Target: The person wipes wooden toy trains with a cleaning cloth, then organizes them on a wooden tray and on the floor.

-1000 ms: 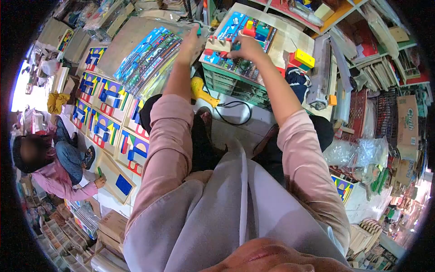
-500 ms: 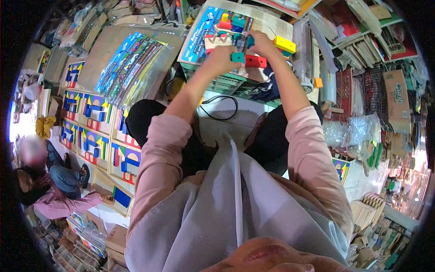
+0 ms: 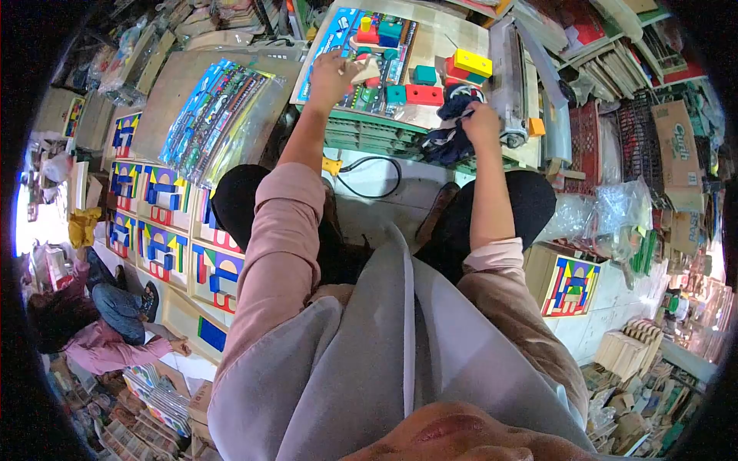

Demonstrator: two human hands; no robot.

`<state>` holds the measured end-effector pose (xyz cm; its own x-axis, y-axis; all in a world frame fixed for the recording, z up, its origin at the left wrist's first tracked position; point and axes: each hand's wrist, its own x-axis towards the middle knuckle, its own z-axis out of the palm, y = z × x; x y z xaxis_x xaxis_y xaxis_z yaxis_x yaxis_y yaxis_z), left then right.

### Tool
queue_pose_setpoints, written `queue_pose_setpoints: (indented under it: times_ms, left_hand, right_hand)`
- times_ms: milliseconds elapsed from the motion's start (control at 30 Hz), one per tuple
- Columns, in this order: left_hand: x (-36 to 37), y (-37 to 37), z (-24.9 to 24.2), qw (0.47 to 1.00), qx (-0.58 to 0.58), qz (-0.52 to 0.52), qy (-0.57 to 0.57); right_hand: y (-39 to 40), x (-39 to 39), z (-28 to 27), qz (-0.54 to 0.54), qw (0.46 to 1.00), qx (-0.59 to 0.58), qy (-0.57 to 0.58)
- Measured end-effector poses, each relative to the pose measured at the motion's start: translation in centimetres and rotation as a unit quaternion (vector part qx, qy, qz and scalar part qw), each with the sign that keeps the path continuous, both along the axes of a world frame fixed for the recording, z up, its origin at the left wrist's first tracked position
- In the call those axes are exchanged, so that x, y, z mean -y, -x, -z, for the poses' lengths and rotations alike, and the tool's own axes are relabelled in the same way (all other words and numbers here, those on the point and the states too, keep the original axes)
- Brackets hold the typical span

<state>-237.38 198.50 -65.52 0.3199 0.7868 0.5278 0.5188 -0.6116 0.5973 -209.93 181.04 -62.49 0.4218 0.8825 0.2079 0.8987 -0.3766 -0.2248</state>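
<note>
My left hand (image 3: pixel 330 81) is closed on a pale wooden block (image 3: pixel 365 71) above the printed sheet (image 3: pixel 334 42) on the work table. My right hand (image 3: pixel 483 123) grips a dark navy cloth (image 3: pixel 453 127) at the table's front right edge. Between the hands lie a red block with holes (image 3: pixel 424 94), a teal block (image 3: pixel 396 94) beside it and another teal block (image 3: pixel 424 74) behind. A yellow block with holes (image 3: pixel 473 61) sits over red and green ones to the right. Farther back, a small group of red, teal and yellow pieces (image 3: pixel 377 32) rests on the sheet.
Plastic-wrapped printed sheets (image 3: pixel 219 115) lie on a board at left. Trays of coloured blocks (image 3: pixel 161 188) stand below them, near a person in pink sleeves (image 3: pixel 115 349). A metal machine (image 3: pixel 513 84) borders the table's right side; a black cable (image 3: pixel 396 180) lies on the floor.
My right hand has left the teal block and moved down right onto the cloth. My left hand has shifted left with the wooden block, away from the front teal block.
</note>
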Motion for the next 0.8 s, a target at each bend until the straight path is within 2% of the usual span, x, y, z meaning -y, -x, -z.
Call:
queue_pose_setpoints:
  times_ms: [33,100,133,167,200,233,300,333,367,433,500,533,600,700,733,767,800]
  left_hand:
    - [0.0,-0.1,0.3,0.998,0.059,-0.019,0.029]
    - [3.3,-0.4,-5.5,0.998,0.061,0.001,0.017]
    - [5.1,-0.7,-8.4,0.987,0.068,-0.039,0.137]
    - [6.0,-0.9,-9.7,0.961,0.072,-0.079,0.254]
    - [5.8,-1.3,-8.9,0.962,0.012,-0.104,0.25]
    - [5.7,-1.8,-6.4,0.963,0.007,-0.1,0.25]
    - [6.1,-2.4,-1.3,0.996,0.036,-0.039,0.07]
    - [7.9,-2.6,-2.4,0.99,0.005,-0.062,0.128]
    - [7.5,-2.7,-3.1,0.991,0.005,-0.062,0.122]
    - [7.4,-2.1,-3.1,0.985,-0.074,0.006,0.154]
    - [6.9,-1.8,-2.9,0.988,-0.053,0.008,0.142]
    - [6.7,-1.4,-3.0,0.989,-0.016,0.001,0.149]
    - [7.8,-0.8,-4.2,0.989,0.047,0.019,0.138]
    - [11.9,-1.7,-7.2,0.976,0.09,0.063,0.185]
    - [13.5,-1.8,-8.3,0.976,0.035,0.072,0.203]
    - [14.3,-1.9,-8.6,0.975,0.03,0.075,0.207]
    - [14.8,-2.0,-8.6,0.964,0.124,0.116,0.205]
  right_hand:
    - [-0.4,0.1,-1.0,-0.003,0.999,-0.033,-0.009]
    - [1.7,1.9,-6.4,0.003,0.997,-0.073,-0.035]
    - [3.1,2.6,-8.4,-0.014,0.972,-0.203,-0.117]
    - [4.6,2.9,-9.0,-0.028,0.923,-0.329,-0.196]
    - [6.6,2.8,-8.7,-0.069,0.907,-0.328,-0.257]
    - [8.6,2.5,-8.2,-0.109,0.885,-0.323,-0.317]
    - [10.7,0.8,-4.6,-0.141,0.904,-0.249,-0.319]
    - [11.5,0.5,-2.7,-0.139,0.907,-0.245,-0.313]
    - [11.9,0.0,-1.0,-0.138,0.91,-0.24,-0.309]
    - [12.7,0.0,0.7,-0.158,0.92,-0.22,-0.284]
    - [12.8,0.3,0.8,-0.16,0.891,-0.299,-0.301]
    - [13.0,0.2,0.7,-0.163,0.89,-0.3,-0.303]
    - [13.5,0.3,0.8,-0.117,0.813,-0.488,-0.294]
    - [15.2,-0.2,-0.4,-0.175,0.83,-0.36,-0.388]
    - [14.9,0.0,-0.6,-0.17,0.83,-0.361,-0.39]
    - [14.7,0.5,-0.6,-0.156,0.822,-0.414,-0.357]
    - [14.6,1.0,-0.6,-0.142,0.812,-0.466,-0.323]
